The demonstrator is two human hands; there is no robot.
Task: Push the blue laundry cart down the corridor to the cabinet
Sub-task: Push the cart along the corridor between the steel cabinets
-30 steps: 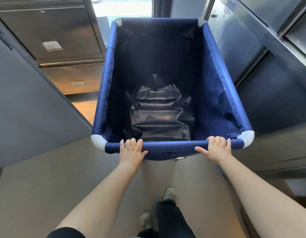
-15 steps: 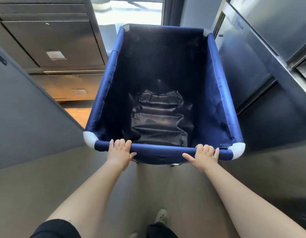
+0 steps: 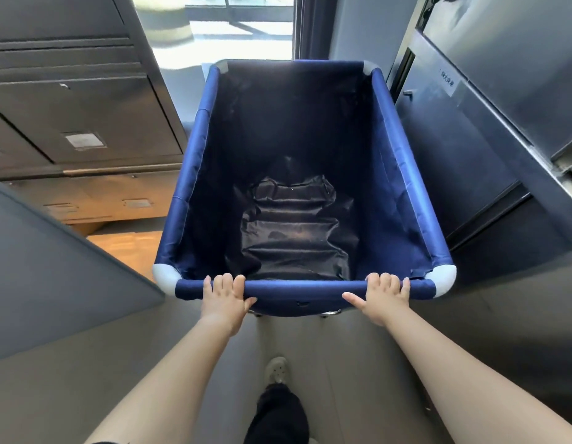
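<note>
"Both hands were on it — the left hand (image 3: 225,299) and the right hand (image 3: 382,298) each wrapped over the near top rail of the blue laundry cart (image 3: 403,174), fingers curled over the bar, thumbs underneath."

"Where on the rail?"

"Left hand toward the left corner, right hand toward the right one, well apart, each a little way in from a pale grey corner cap (image 3: 164,275)."

"And the cart itself?"

"It stood straight ahead of the person on a grey floor (image 3: 70,379), between grey metal cabinets (image 3: 86,116) on the left and a tall steel cabinet (image 3: 470,149) on the right that carried a small label (image 3: 446,81) — its print was too small to read. The cart's right side ran close beside that steel front."

"Anything inside?"

"Only the dark, wrinkled liner (image 3: 294,229) at the bottom. Beyond the far rail was a bright window (image 3: 240,27), and a patch of wooden floor (image 3: 124,248) showed to the left. One light shoe (image 3: 277,370) and a dark trouser leg (image 3: 276,415) were visible below."
</note>
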